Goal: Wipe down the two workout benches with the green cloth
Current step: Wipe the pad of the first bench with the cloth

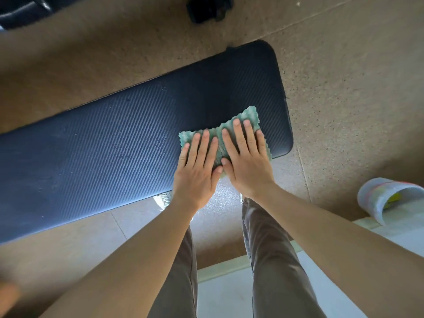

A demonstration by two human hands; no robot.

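Note:
A dark blue padded workout bench [114, 138] with a ribbed surface runs diagonally from lower left to upper right. The green cloth [246, 115] lies flat on its right end, near the front edge. My left hand [197, 166] and my right hand [246, 161] rest side by side on the cloth, palms down, fingers spread and pressing it onto the pad. Most of the cloth is hidden under the hands. A second bench is not clearly in view.
Brown speckled floor mats [344, 99] surround the bench. A white plastic container [385, 198] lies on its side at the right. Black equipment [208, 8] sits at the top, and another dark object [25, 10] at top left. My legs stand by the bench's front edge.

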